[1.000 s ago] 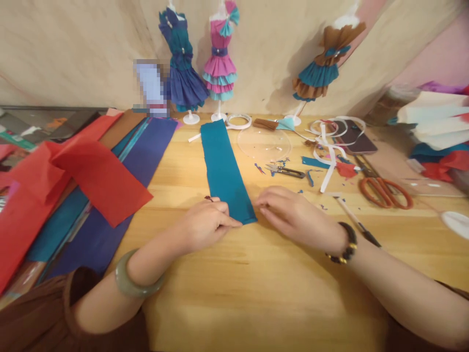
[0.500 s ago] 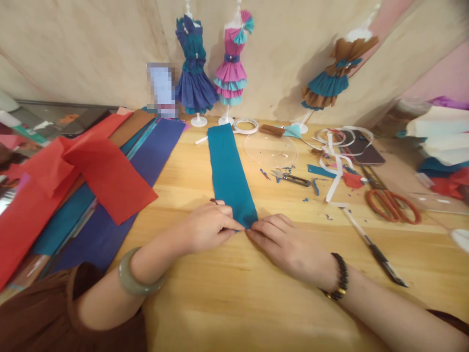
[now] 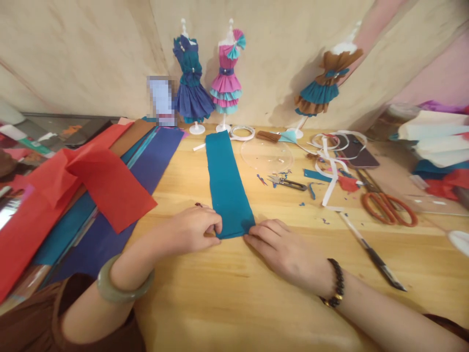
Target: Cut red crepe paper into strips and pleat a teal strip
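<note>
Left grip (image 3: pixel 200 230): bare, no glove; small dark-red ring (image 3: pixel 198 205) on a finger, looks beaded, too small to confirm; behind the grip, up the forearm, a thick, smooth grey-green bangle (image 3: pixel 106 288), rounded profile; farther back, loose brown sleeve (image 3: pixel 32 318), wide opening, gathered folds, seam near the edge. Right grip (image 3: pixel 280 249): also bare; right behind it, a bracelet (image 3: pixel 337 278) of round black beads, gold accents on the underside; far behind that, just a dark-brown cuff edge (image 3: pixel 450 326), mostly cropped.
</note>
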